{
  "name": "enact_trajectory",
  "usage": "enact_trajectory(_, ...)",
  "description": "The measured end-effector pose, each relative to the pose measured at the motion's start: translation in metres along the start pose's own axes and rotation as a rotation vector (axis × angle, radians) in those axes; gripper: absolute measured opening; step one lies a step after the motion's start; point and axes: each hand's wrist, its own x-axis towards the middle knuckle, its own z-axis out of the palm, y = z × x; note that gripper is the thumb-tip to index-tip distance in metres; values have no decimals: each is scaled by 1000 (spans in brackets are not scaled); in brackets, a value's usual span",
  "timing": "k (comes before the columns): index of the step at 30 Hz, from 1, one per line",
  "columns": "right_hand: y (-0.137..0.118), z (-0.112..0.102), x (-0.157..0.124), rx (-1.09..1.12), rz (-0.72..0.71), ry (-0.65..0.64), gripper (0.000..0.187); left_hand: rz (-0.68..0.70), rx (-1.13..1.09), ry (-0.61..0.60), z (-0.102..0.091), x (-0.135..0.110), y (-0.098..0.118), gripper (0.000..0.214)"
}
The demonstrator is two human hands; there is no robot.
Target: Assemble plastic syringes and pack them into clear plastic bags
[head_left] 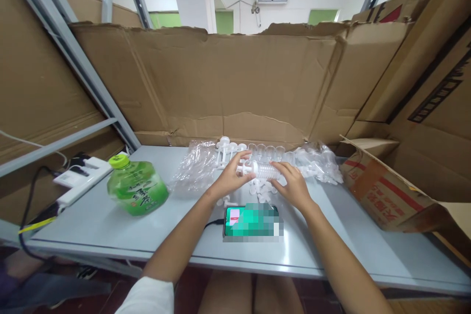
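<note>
Holding a clear ribbed tube [267,171] in 2 hands over the desk [91,230]

Pinching the white end piece [244,169] with the fingers of the left hand [231,175], and gripping the opposite end of the tube with the fingers of the right hand [295,185]. Held almost level above little white parts [262,194]. Just behind: white stems [224,149], a row of clear cups [270,152] and crinkly plastic bags [195,167] either side. In front, a phone [252,223] on a black cable [213,222]. Further out, green bottle [138,186] and power strip [86,181] off left, open carton [386,191] on the right, cardboard [239,78] at the back.
</note>
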Motion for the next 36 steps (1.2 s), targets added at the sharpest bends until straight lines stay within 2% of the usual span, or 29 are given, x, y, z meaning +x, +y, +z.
enact_trajectory(3,-1,2,-1,-108,-47,55,38,-123,-192,-59,1,1,-2,43)
enact_trajectory(7,-4,4,-3,-257,-84,131,39,-204,-370,-36,3,2,-3,40)
enact_trajectory(9,-6,4,-5,-302,-92,155,40,-235,-391,-39,2,0,-3,42)
enact_trajectory(11,-7,3,-5,-296,-90,134,40,-227,-320,-40,1,-1,-2,44)
enact_trajectory(13,-6,2,-6,-233,-77,86,38,-166,-222,-49,0,-3,-1,43)
enact_trajectory(17,-6,0,-5,-43,-36,11,38,40,-3,-61,-4,-4,3,37)
enact_trajectory(21,-9,-5,-3,175,5,-118,42,222,197,-93,-7,-5,4,29)
enact_trajectory(29,-11,-14,2,539,122,-258,43,359,332,-221,-9,-9,7,28)
enact_trajectory(36,1,-20,0,804,247,-394,39,450,399,-260,-3,-15,5,25)
